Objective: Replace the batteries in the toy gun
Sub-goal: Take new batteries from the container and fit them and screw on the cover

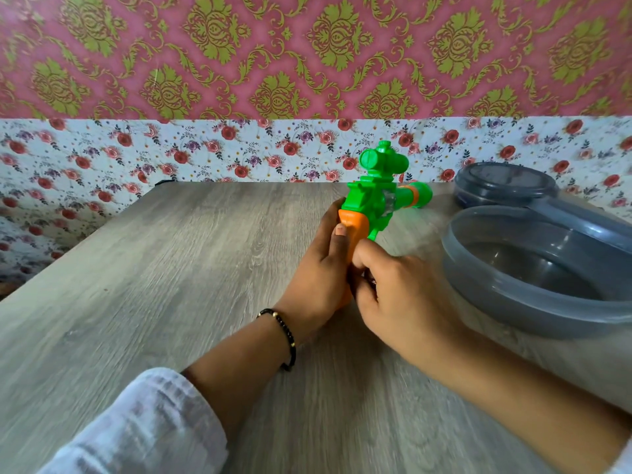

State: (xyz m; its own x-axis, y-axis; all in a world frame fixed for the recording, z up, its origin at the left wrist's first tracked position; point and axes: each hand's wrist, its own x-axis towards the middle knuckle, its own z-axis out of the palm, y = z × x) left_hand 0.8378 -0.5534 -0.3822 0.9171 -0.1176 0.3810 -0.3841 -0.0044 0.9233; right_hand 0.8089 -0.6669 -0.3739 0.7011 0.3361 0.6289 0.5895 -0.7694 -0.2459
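While both hands clasp orange grip, toy gun (376, 200) stands near table's (171, 268) far edge, barrel pointing right. Left hand (321, 268) wraps grip, thumb up its back. Right hand (400, 295) curls fingers round lower grip. Grey bowl (533, 302) and lid (502, 183) at right edge.

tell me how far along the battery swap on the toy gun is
Early, by the look of it. Done: the toy gun stands on the table. In hand: the left hand grips its orange grip and the right hand works at the grip's lower part, hiding any battery cover. Left: no batteries show, loose or fitted; the grey container beside it looks empty.
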